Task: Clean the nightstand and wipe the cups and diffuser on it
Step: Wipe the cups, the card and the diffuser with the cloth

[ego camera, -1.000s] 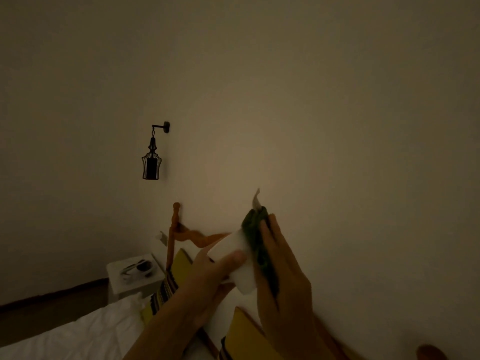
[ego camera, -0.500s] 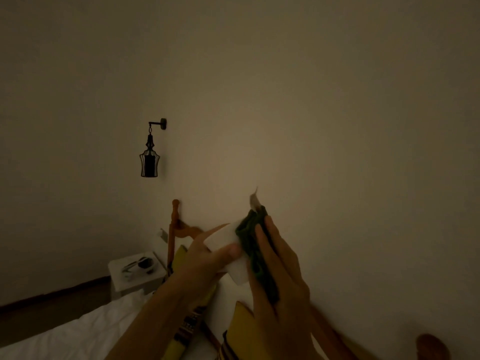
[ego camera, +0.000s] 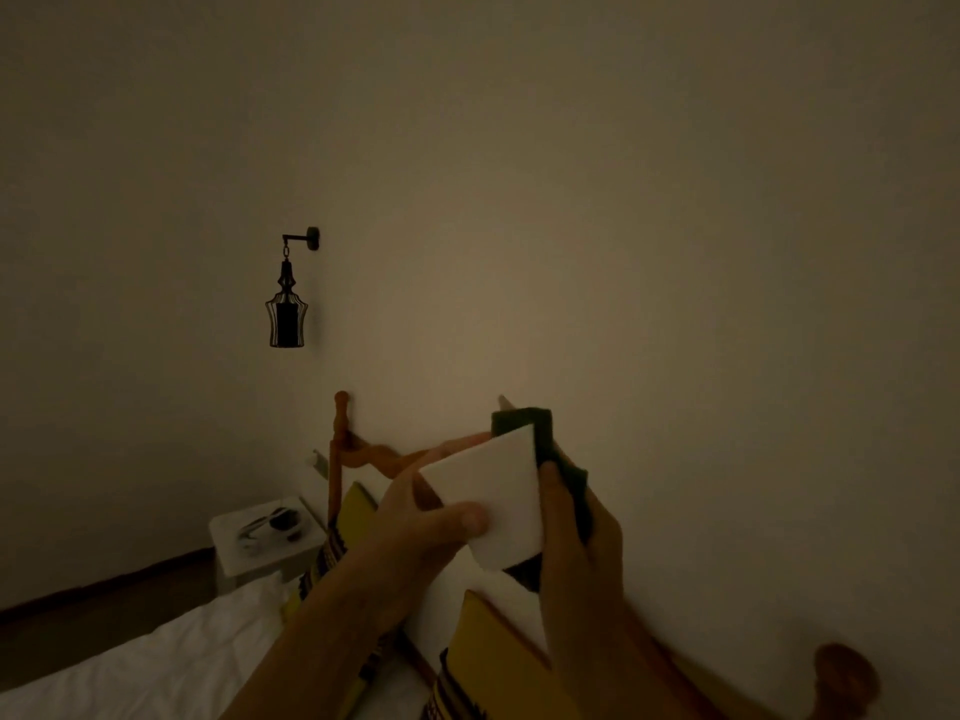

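Dim beige wall (ego camera: 623, 200) is filling most of our view, with a dark lantern sconce (ego camera: 286, 309) hanging on it. We are holding a white diffuser (ego camera: 488, 496) up before the headboard (ego camera: 374, 457), its long axis tilting up and to the right. Our left hand (ego camera: 415, 532) is closing its grip on the lower left edge, thumb on the face. Our right hand (ego camera: 576, 553) is pressing a dark green cloth (ego camera: 550, 454) against the right side, fingers curled around it. Far off, the white desk (ego camera: 260, 563) is carrying dark things beside the bed (ego camera: 130, 672).
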### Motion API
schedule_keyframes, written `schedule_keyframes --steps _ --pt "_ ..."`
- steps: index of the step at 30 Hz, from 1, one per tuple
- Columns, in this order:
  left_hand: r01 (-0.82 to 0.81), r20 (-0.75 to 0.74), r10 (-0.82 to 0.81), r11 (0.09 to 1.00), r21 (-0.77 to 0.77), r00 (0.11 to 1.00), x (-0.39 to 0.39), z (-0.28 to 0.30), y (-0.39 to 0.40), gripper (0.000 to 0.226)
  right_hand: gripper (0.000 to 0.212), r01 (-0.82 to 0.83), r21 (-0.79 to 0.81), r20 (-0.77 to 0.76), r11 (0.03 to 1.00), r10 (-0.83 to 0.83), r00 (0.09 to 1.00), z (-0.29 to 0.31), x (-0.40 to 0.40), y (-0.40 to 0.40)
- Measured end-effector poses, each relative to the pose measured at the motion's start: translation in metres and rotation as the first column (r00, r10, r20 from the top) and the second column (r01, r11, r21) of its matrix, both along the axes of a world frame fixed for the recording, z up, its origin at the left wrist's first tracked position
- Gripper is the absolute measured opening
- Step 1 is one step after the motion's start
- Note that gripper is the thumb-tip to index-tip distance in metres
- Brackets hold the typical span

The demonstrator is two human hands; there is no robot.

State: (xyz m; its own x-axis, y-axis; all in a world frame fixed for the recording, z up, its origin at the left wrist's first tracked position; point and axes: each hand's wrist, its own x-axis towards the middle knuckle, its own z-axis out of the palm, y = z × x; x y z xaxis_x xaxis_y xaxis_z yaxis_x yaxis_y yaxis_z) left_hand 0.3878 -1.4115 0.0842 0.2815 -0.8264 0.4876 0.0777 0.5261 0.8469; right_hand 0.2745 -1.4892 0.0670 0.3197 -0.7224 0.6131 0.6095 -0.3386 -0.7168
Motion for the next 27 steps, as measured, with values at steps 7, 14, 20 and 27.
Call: schedule_keyframes --steps 7,14,20,27 --pt "0.191 -0.209 -0.191 0.981 -0.018 0.959 -0.01 0.005 -0.006 0.093 0.057 0.533 -0.492 0.163 0.689 -0.529 0.833 -0.022 0.007 -0.005" --pt "0.004 -0.158 -0.01 0.999 -0.04 0.987 -0.033 0.001 -0.013 0.032 0.051 0.585 -0.669 0.254 0.458 -0.599 0.759 -0.023 0.002 -0.003" --pt "-0.085 -0.243 0.078 0.996 -0.02 0.967 -0.037 -0.002 -0.018 0.057 0.032 0.195 -0.158 -0.028 0.968 -0.202 0.979 -0.014 -0.003 -0.012" --pt "-0.16 -0.194 0.162 0.987 0.026 0.967 -0.042 0.0 -0.022 0.053 0.051 0.529 -0.577 0.159 0.622 -0.549 0.82 -0.04 -0.005 -0.002"
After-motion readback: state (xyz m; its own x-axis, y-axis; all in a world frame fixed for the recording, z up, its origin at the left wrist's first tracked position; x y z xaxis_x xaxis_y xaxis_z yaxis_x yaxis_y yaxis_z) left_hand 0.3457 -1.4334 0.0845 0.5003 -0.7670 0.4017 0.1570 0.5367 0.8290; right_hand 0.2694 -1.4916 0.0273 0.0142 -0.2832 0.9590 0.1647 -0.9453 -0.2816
